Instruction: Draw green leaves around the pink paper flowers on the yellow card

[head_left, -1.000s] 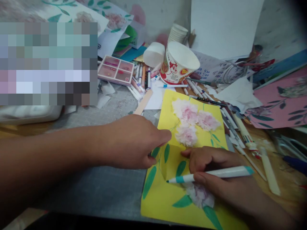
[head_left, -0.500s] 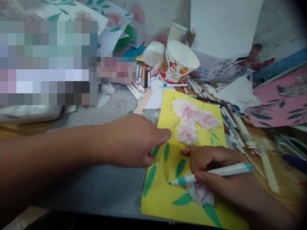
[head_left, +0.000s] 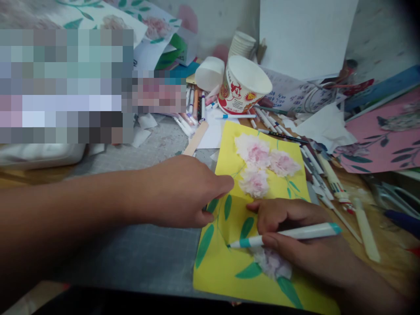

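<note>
My right hand (head_left: 295, 232) is closed around a white marker with teal bands (head_left: 315, 231). The marker's tip touches the yellow paper (head_left: 210, 273) at the lower end of a thin green stem. On that sheet are fluffy pale pink tissue flowers (head_left: 254, 151) and painted green leaves (head_left: 204, 247). One more tissue flower (head_left: 272, 262) lies partly under my right hand. My left hand (head_left: 183, 192) has its fingers curled, with index finger and thumb pressing the sheet's left edge; its other fingertips are hidden.
A grey cutting mat (head_left: 147, 258) lies under the sheet. Behind stand a printed paper bucket (head_left: 243, 87) and many scattered markers (head_left: 197, 103). A wooden stick (head_left: 196, 139) lies past my left hand. To the right are a pink flower sheet (head_left: 387, 146) and a pale plastic tool (head_left: 367, 232).
My right hand has shifted slightly left and up, bringing the marker's tip to the stem's end. My left hand stays put on the sheet.
</note>
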Motion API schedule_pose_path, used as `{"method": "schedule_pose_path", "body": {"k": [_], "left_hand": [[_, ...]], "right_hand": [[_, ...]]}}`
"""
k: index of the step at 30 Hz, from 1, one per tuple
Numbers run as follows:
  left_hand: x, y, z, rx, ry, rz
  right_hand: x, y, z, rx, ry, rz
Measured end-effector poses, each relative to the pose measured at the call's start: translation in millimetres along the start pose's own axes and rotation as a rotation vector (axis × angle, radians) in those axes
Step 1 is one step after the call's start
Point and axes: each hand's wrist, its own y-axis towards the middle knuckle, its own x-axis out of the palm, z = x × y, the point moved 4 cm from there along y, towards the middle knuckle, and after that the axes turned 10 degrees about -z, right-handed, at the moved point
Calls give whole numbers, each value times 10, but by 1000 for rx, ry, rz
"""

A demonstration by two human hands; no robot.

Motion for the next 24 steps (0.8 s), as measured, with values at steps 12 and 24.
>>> {"method": "schedule_pose_path", "body": {"k": [12,24], "left_hand": [[9,13,0,2,-8,-9],[0,23,2,-12,12,-14]], "right_hand": [[10,-1,13,33,18,3],[1,0,23,75,-3,41]]}}
